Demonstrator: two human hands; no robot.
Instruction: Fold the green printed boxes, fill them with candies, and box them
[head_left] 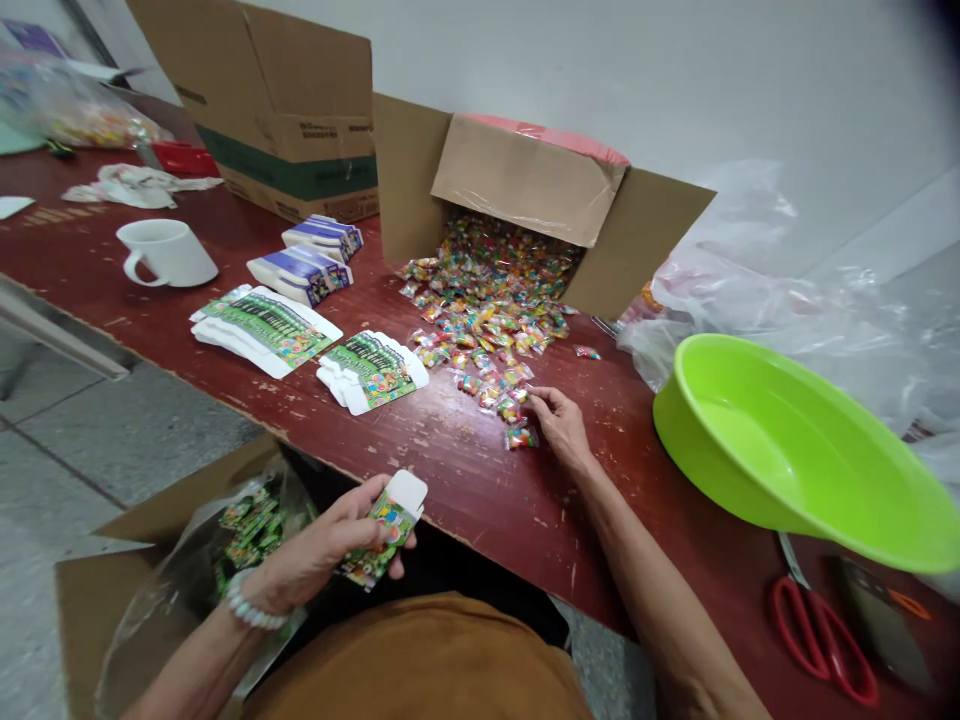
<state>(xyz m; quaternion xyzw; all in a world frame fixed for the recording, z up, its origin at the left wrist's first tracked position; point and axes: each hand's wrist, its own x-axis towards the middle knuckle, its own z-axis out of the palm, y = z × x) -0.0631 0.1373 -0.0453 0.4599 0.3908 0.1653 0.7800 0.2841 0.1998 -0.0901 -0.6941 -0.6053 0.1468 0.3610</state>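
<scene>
Near the table edge, left hand (322, 555) grips a small box (386, 528); right hand (561, 425) pinches candy packets (517, 410).

Small box (386, 525), clasped in the left hand's (315, 555) fingers: green, printed with bright cartoon colours, white flap. Sweets (491, 320), at and beyond the right hand's (562, 425) fingertips: mixed red, yellow, green and blue in clear wrappers. Table (480, 480) under the fingers: dark red-brown, scratched pale. Flat cartons (373, 370), just past the left fingers: green print, white edges. Basin (795, 450), to the right of the right fingers: lime green. Scissors (821, 630): red handles. Mug (165, 252): white.
</scene>
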